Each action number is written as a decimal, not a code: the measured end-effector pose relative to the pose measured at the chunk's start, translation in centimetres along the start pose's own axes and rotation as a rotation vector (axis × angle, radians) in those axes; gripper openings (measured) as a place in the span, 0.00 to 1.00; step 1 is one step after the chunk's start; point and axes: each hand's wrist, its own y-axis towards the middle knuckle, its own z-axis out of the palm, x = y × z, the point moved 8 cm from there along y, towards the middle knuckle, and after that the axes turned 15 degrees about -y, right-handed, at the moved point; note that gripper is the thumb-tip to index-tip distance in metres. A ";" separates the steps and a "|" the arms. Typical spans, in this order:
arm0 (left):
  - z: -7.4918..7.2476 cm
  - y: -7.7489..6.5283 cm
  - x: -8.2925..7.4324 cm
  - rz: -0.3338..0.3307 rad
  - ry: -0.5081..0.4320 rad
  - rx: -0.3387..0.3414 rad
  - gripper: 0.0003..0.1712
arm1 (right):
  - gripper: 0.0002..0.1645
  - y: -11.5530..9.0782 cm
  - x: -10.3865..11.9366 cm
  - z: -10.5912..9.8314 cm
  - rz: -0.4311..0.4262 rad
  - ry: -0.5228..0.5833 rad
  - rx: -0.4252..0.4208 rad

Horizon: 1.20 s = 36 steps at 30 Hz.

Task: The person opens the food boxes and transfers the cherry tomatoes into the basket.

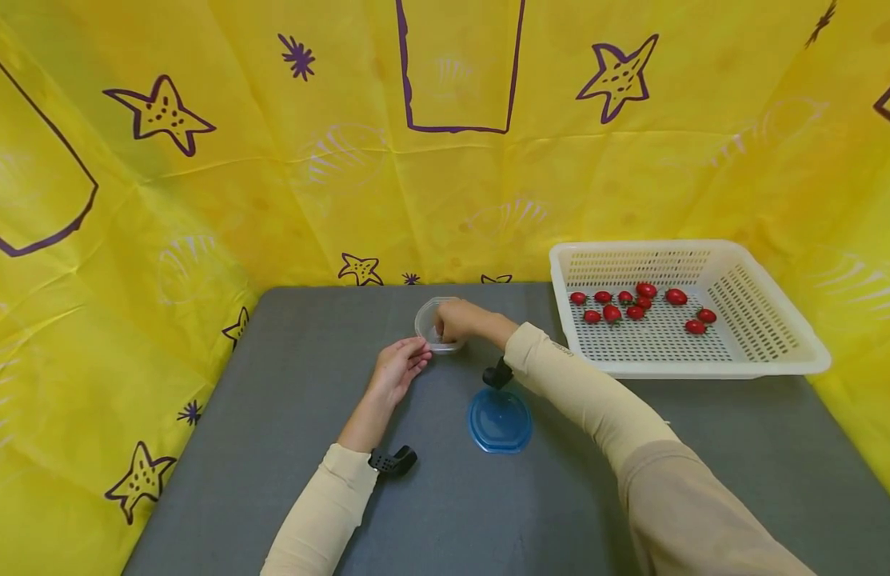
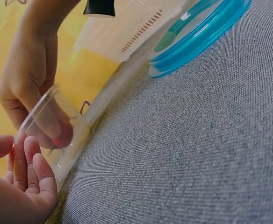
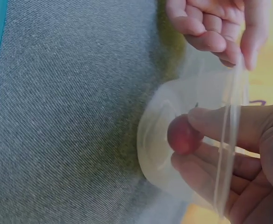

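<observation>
A clear plastic container (image 1: 421, 322) stands on the table near its far edge. My left hand (image 1: 397, 371) pinches the rim between thumb and forefinger, the other fingers loosely bent beside the wall. From the right, my right hand (image 1: 460, 320) reaches down inside the container. Its thumb and fingers hold a red cherry tomato (image 3: 183, 134) close over the bottom, as the right wrist view shows. Through the clear wall, the left wrist view also shows the tomato (image 2: 63, 135) at the fingertips. In the head view the right hand hides it.
A round blue lid (image 1: 500, 424) lies on the grey table (image 1: 430, 512), nearer than the container and below the right forearm. At the back right stands a white perforated basket (image 1: 704, 370) with several cherry tomatoes (image 1: 635, 312). Yellow cloth (image 1: 459, 208) hangs behind the table.
</observation>
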 end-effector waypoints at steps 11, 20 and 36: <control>0.0 0.1 0.0 0.007 -0.027 0.000 0.07 | 0.06 -1.1 -0.5 -2.1 -0.015 0.034 -0.087; 0.0 0.1 0.0 0.010 -0.035 0.000 0.11 | 0.05 -2.4 -0.9 -3.8 -0.059 0.017 -0.120; 0.0 0.2 0.1 0.018 -0.038 0.016 0.04 | 0.06 -6.2 -4.3 -6.8 -0.028 0.061 -0.145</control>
